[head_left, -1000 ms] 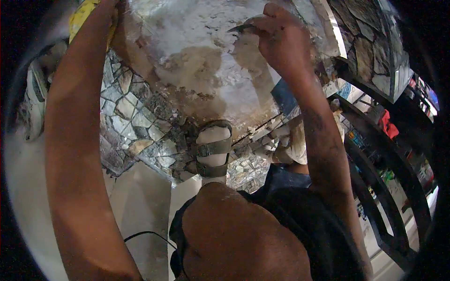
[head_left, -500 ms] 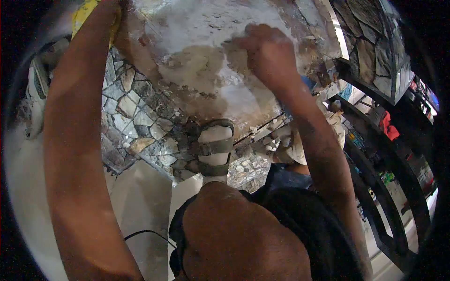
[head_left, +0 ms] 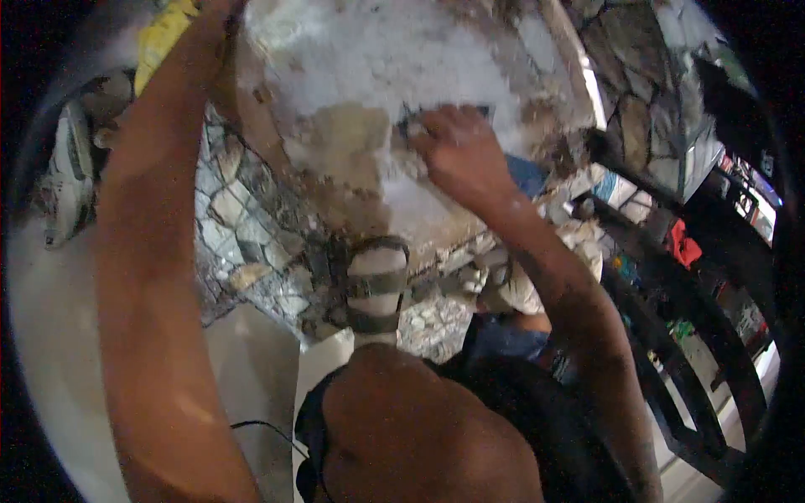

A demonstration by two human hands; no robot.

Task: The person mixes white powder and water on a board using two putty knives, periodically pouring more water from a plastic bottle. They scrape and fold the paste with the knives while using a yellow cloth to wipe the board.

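Observation:
My right hand [head_left: 459, 155] is closed around a thin, dark, flat piece [head_left: 482, 111] and presses it down on a broad slab [head_left: 453, 214]. Its edges stick out on both sides of my fingers; most of it is hidden under them. The slab's face is smeared with whitish-grey paste, and a damp beige patch [head_left: 344, 134] lies just left of my hand. My left arm stretches up along the left side, and its hand is cut off at the top edge. Beside that forearm is something yellow [head_left: 163, 42]. A blue thing [head_left: 527, 176] shows next to my right wrist.
My sandalled foot [head_left: 377, 285] stands at the slab's near edge. Stone-patterned flooring [head_left: 239, 210] lies left of it. Black curved bars [head_left: 671, 335] run down the right, with a red item [head_left: 683, 243] behind them. A shoe [head_left: 71, 176] sits at far left.
My right hand has moved toward me and a little left across the slab, still gripping the dark flat piece. The whole view has shifted slightly with my head.

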